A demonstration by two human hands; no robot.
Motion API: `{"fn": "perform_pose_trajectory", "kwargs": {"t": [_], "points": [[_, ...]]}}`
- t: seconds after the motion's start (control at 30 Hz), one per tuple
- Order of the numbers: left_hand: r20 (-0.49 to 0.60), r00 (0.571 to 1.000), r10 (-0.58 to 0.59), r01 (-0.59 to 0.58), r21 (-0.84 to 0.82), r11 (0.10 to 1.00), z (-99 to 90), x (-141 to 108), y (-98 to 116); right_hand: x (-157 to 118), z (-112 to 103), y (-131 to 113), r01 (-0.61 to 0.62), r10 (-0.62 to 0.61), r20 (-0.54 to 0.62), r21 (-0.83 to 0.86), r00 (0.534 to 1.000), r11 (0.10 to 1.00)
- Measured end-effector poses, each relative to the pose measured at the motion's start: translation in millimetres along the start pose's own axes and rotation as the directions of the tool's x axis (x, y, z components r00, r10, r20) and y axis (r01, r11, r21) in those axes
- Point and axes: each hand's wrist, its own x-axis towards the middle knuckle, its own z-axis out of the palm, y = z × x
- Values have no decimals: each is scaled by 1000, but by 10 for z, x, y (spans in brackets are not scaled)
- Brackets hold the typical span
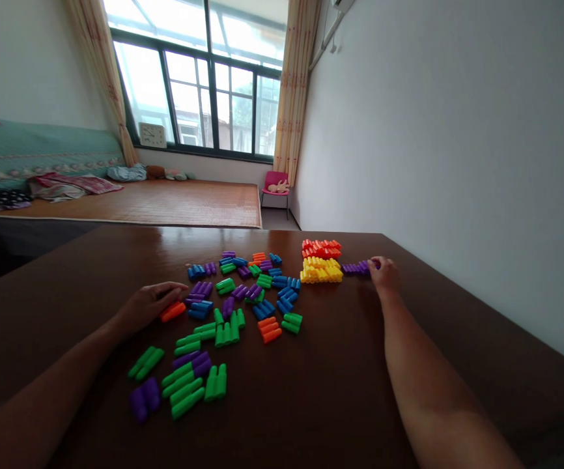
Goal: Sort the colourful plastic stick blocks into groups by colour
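Observation:
At the right, my right hand [383,270] is closed on the end of a short row of purple bullet-shaped building blocks [356,268] lying on the table. The row's other end lies beside a stack of yellow blocks [321,270]; behind it sits a stack of orange-red blocks [321,249]. My left hand [163,297] rests at the left edge of the scattered blocks, fingers loosely stretched out. Its fingertips are close to some purple blocks [201,290], and an orange block [172,312] lies just below the fingers. Whether they touch is unclear.
Loose green blocks [227,332], blue blocks [264,309] and more purple ones spread over the middle and near left of the dark table [321,378]. A white wall [438,130] runs along the right. Beyond the table are a bed [189,202] and a pink chair [276,182].

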Motion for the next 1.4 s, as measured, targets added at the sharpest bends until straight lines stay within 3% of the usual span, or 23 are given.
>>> {"fn": "perform_pose_trajectory", "kwargs": {"t": [0.17,0.3,0.4,0.5,0.57,0.6,0.67,0.77,0.83,0.93,1.0,1.07,1.13,1.2,1.27,1.4], "points": [[-10,999,33,-33,22,999,6,-19,43,-51,13,34,35,-34,47,-17,998,999],[-16,999,50,-49,28,998,11,-37,86,-17,-47,-44,67,-65,-53,38,996,997],[-36,998,60,-59,32,998,21,-40,89,-2,-153,-369,178,-160,-121,159,980,971],[-41,996,85,-85,18,996,38,-36,60,-177,-254,-947,341,-366,-3,367,931,865],[-38,995,94,-94,9,996,49,-34,35,-442,-308,-1387,423,-550,108,521,828,741],[-39,995,96,-96,6,995,53,-34,24,-613,-336,-1598,454,-642,154,586,751,672],[-39,994,101,-101,-1,995,59,-36,13,-1000,-411,-1967,492,-792,206,687,574,535],[-31,993,110,-110,-20,994,62,-39,12,-1592,-591,-2353,532,-936,163,787,311,313],[-28,993,117,-118,-32,993,67,-39,11,-1943,-743,-2508,554,-981,116,812,156,184],[-37,990,133,-135,-40,990,82,-33,-6,-2359,-937,-2633,597,-995,91,800,-32,54],[-40,990,137,-139,-39,990,93,-26,-28,-2536,-1001,-2668,630,-987,81,776,-142,-27],[-43,989,141,-143,-26,989,97,-16,-51,-2609,-996,-2674,655,-975,81,751,-207,-77],[-45,988,150,-151,-7,989,94,-9,-66,-2580,-929,-2658,670,-979,95,741,-181,-52],[-44,987,157,-156,14,988,86,-8,-65,-2482,-817,-2625,659,-990,106,752,-96,17],[-42,987,153,-151,37,988,77,-13,-46,-2356,-677,-2578,629,-994,107,771,21,96],[-41,989,139,-136,59,989,71,-29,-2,-2120,-398,-2462,539,-934,144,783,328,310]]}}
